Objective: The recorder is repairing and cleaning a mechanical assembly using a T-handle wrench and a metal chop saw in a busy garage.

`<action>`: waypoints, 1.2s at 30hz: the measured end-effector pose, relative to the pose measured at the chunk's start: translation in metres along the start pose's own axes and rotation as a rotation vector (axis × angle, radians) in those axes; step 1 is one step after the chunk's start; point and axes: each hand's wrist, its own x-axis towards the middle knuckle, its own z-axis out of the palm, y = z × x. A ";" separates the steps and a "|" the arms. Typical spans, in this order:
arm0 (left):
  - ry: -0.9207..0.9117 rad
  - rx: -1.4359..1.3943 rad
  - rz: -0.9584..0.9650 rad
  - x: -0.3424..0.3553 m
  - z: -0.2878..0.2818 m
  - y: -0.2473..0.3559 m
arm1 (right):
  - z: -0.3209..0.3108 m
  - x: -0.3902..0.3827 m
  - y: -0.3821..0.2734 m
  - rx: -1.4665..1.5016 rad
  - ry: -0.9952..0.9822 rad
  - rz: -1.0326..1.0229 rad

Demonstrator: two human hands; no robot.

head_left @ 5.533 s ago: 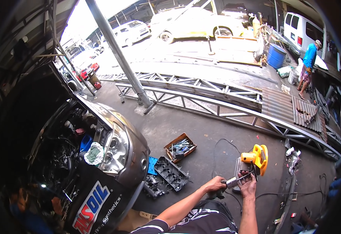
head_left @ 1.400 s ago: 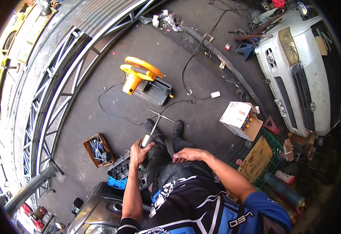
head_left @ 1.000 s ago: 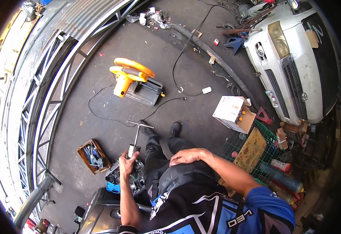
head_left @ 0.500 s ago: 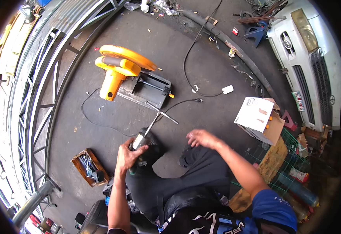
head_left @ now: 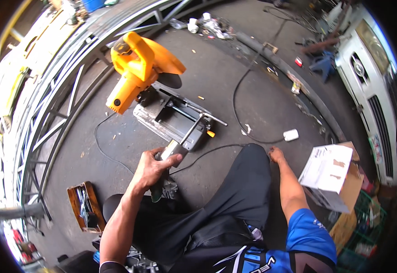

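My left hand (head_left: 155, 170) grips the grey handle of a long T-shaped metal tool (head_left: 190, 131). Its shaft reaches up over the base of a yellow chop saw (head_left: 139, 68), and its crossbar lies above the saw's grey vise bed (head_left: 164, 120). My right hand (head_left: 275, 154) is down beside my black-trousered knee, fingertips on the concrete floor, holding nothing. A black cable (head_left: 216, 149) runs between the two hands.
A white plug block (head_left: 290, 134) lies by the cable loop. At the right are a cardboard box under a white sheet (head_left: 329, 175), a green crate (head_left: 359, 227) and a white car (head_left: 375, 86). A wooden tool tray (head_left: 84, 207) sits left, with a steel truss (head_left: 48, 113) beyond.
The view has dropped closer to the saw. My left hand has brought the T-shaped tool onto the saw's base. My right hand has gone from my knee down to the floor.
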 end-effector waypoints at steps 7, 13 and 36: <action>0.182 -0.031 -0.090 -0.046 0.038 0.000 | 0.043 0.042 -0.027 -0.197 0.232 -0.084; 0.261 -0.105 -0.106 -0.055 0.061 -0.032 | -0.006 0.070 0.019 -0.323 0.467 -0.204; 0.158 -0.092 -0.040 -0.028 0.075 -0.005 | -0.139 0.048 0.240 1.490 0.930 -0.071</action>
